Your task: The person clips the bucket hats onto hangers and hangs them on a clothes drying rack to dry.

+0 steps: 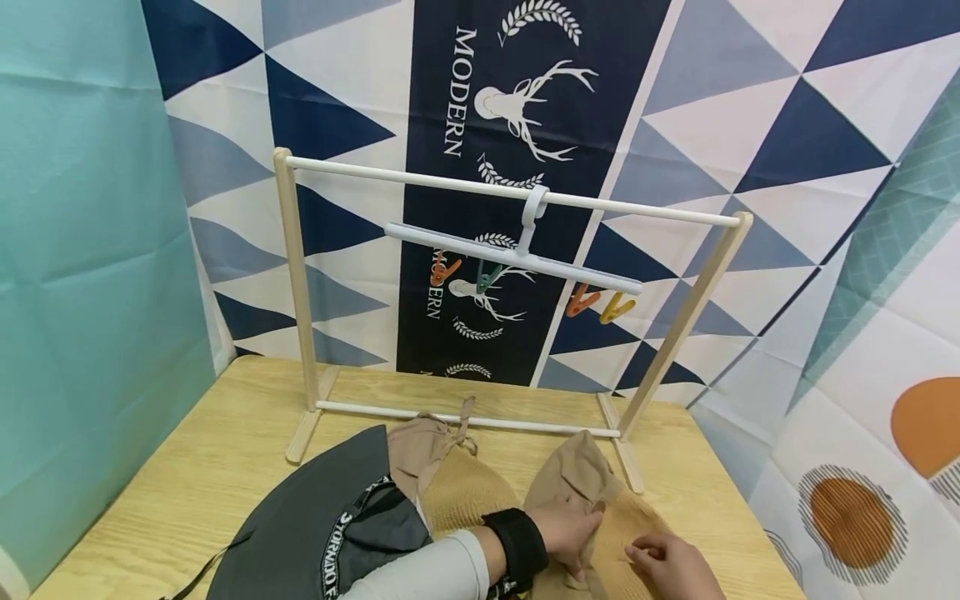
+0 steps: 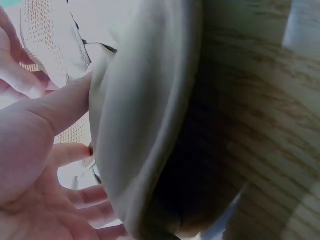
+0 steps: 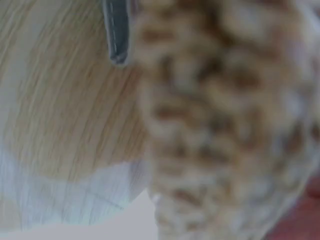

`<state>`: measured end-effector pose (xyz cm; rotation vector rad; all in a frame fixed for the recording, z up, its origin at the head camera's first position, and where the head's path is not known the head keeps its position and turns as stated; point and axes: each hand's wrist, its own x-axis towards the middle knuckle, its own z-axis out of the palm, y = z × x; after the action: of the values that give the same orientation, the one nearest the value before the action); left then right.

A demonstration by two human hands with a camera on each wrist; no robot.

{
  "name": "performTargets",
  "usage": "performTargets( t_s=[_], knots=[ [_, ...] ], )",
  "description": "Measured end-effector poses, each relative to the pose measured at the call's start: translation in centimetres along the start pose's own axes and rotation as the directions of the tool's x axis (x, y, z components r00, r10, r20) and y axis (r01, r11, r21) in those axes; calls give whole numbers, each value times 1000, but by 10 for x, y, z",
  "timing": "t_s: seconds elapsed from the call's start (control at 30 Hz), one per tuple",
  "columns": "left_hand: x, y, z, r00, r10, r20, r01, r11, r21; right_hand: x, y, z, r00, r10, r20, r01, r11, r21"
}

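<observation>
A tan sun hat (image 1: 573, 471), part smooth cloth and part coarse open weave, lies at the front of the table. My left hand (image 1: 562, 529), wearing a black wrist band, holds its smooth cloth. In the left wrist view the thumb lies at the edge of the cloth brim (image 2: 145, 115), and the fingertips go behind it. My right hand (image 1: 675, 567) pinches the woven part (image 1: 630, 529) with thumb and forefinger. That weave fills much of the right wrist view, blurred. My left forearm crosses a second tan piece (image 1: 465, 487) with a tied cloth end.
A dark grey hat (image 1: 300, 508) with a lettered strap lies on the left. Behind stands a wooden rack (image 1: 300, 275) with white bars. From its top bar hangs a pale hanger (image 1: 450, 244) carrying an orange clip (image 1: 445, 271), a green clip (image 1: 487, 277) and others. Patterned cloth hangs behind.
</observation>
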<state>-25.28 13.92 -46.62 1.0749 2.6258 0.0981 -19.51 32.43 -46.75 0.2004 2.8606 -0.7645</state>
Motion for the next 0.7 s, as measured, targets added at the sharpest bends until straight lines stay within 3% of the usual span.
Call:
performTargets(
  t_s=[0.3, 0.7],
  knots=[
    [1, -3, 1, 1000, 14, -10, -14, 1000, 28, -5, 1, -19, 990, -29, -139, 24, 999, -39],
    [2, -9, 1, 998, 20, -56, -17, 999, 49, -8, 36, -39, 997, 43, -70, -47, 997, -63]
  ],
)
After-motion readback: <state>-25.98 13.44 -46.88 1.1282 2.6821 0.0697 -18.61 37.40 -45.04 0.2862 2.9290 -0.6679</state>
